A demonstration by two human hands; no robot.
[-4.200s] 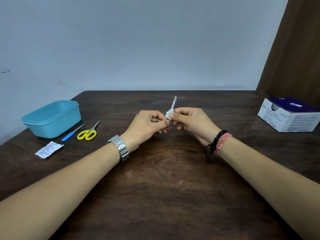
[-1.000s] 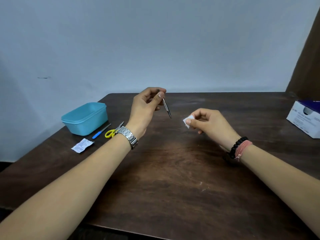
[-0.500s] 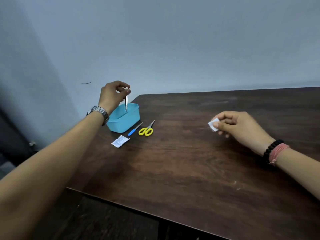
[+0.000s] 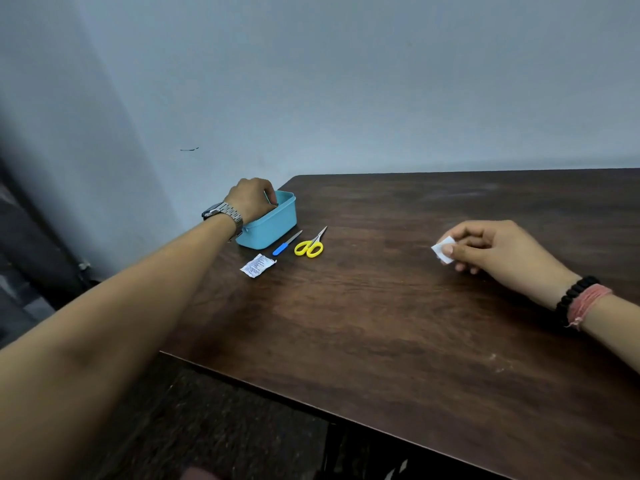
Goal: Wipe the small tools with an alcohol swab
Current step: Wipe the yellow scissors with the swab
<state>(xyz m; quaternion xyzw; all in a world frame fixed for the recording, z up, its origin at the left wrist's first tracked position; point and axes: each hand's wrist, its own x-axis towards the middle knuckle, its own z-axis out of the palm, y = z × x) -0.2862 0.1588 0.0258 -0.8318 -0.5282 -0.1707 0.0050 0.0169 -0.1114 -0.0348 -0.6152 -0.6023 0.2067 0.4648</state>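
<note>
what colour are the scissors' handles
Yellow: the scissors lie by the blue box, clear in the head view.

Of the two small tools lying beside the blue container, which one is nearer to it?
The blue-handled tool: it lies right next to the blue container, while the yellow-handled scissors lie on its far side.

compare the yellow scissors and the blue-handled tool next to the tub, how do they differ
The yellow scissors have two looped yellow handles; the blue-handled tool has one straight, slim blue handle. The scissors end in a pointed pair of blades, the blue-handled tool in a single narrow metal strip. The scissors lie farther from the blue tub, the tool between them. Both rest flat on the table, untouched, metal ends angled the same way, away from the person.
</note>
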